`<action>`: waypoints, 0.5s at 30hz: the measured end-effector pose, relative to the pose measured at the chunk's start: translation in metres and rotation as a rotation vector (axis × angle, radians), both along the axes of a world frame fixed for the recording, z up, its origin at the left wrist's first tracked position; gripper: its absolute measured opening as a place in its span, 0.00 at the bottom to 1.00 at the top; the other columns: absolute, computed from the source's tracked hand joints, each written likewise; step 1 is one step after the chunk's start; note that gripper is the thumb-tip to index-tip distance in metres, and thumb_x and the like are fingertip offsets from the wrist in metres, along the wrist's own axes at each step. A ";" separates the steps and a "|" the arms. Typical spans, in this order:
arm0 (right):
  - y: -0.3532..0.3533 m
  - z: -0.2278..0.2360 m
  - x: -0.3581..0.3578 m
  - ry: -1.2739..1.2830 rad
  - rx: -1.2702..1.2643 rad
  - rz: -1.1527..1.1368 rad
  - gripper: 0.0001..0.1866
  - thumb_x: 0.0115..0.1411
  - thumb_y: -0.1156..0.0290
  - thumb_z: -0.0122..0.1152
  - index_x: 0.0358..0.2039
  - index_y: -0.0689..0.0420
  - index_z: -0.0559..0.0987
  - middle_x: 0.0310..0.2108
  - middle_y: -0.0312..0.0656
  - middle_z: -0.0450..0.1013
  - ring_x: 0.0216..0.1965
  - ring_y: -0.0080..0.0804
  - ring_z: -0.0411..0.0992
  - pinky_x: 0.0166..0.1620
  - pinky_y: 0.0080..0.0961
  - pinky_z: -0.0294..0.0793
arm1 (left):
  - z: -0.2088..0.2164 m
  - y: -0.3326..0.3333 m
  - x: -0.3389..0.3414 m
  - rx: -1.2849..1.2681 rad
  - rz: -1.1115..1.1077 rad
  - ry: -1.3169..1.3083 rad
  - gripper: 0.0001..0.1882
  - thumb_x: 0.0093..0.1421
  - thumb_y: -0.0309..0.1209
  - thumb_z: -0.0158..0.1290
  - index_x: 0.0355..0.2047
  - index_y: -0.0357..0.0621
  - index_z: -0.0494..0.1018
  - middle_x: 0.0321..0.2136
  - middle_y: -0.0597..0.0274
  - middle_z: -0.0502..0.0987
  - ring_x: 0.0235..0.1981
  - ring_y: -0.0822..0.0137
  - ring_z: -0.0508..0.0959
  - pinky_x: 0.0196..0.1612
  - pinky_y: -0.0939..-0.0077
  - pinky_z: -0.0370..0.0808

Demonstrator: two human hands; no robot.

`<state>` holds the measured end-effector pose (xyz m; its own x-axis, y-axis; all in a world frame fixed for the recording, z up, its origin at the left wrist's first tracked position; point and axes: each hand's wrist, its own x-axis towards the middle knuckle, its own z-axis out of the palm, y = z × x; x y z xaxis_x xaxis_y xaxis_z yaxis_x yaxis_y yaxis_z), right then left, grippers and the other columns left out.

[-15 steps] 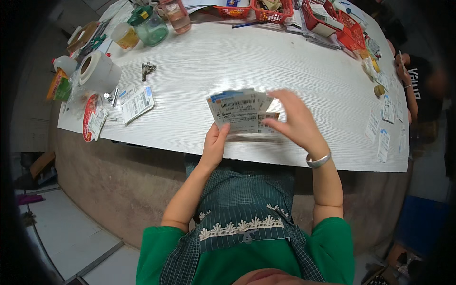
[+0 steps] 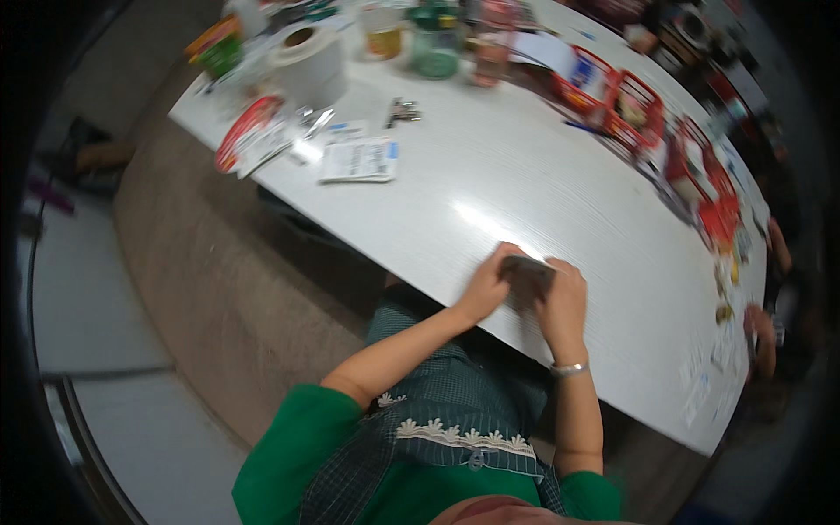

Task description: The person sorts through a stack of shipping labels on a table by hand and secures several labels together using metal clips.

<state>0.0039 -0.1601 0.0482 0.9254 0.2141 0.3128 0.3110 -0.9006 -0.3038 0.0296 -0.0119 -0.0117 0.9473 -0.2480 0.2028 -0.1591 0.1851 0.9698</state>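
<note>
Between my two hands, just above the near edge of the white table [image 2: 446,166], is a small stack of printed paper labels [image 2: 528,266], now seen nearly edge-on and dark. My left hand [image 2: 486,284] grips its left end, and my right hand [image 2: 563,302], below a silver bracelet, grips the right end. Motion blurs the fingers a little. To the left on the table lies another pile of printed labels [image 2: 357,161]. Beside it a metal clip [image 2: 403,112] rests, and a red and white oval card [image 2: 254,136] lies near the edge.
A large white label roll [image 2: 311,70] stands at the far left, near a green jar [image 2: 436,48] and a pink bottle [image 2: 492,44]. Red baskets [image 2: 634,109] line the far side. At the right end, another person's hand [image 2: 759,328] is close to loose paper slips [image 2: 700,389].
My head has turned, so the table appears rotated. My right hand has come from open beside the labels to gripping them, and the fanned labels are now squared together and tipped edge-on.
</note>
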 end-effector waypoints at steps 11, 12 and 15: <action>0.051 0.015 0.008 0.212 0.018 0.034 0.05 0.52 0.73 0.56 0.25 0.60 0.72 0.23 0.47 0.70 0.29 0.43 0.68 0.41 0.34 0.65 | 0.023 0.067 -0.022 0.291 0.216 0.039 0.16 0.58 0.24 0.43 0.47 0.35 0.58 0.33 0.44 0.72 0.35 0.55 0.75 0.39 0.67 0.70; 0.061 0.020 0.014 0.328 0.097 0.044 0.05 0.52 0.72 0.56 0.25 0.60 0.73 0.23 0.47 0.70 0.29 0.43 0.68 0.41 0.34 0.65 | 0.025 0.081 -0.021 0.263 0.229 0.061 0.16 0.59 0.26 0.43 0.47 0.35 0.58 0.33 0.44 0.73 0.35 0.55 0.75 0.39 0.68 0.70; 0.106 0.037 0.043 0.603 0.293 0.119 0.07 0.52 0.70 0.57 0.28 0.60 0.74 0.25 0.47 0.71 0.33 0.44 0.69 0.41 0.35 0.65 | 0.033 0.125 -0.022 0.380 0.336 0.161 0.13 0.60 0.30 0.43 0.44 0.37 0.60 0.30 0.37 0.72 0.34 0.39 0.73 0.34 0.56 0.70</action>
<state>0.0465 -0.0540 0.0850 0.9316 0.3100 -0.1897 0.1026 -0.7250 -0.6811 0.0078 0.1128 0.0214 0.9989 0.0472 0.0029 0.0076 -0.2198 0.9755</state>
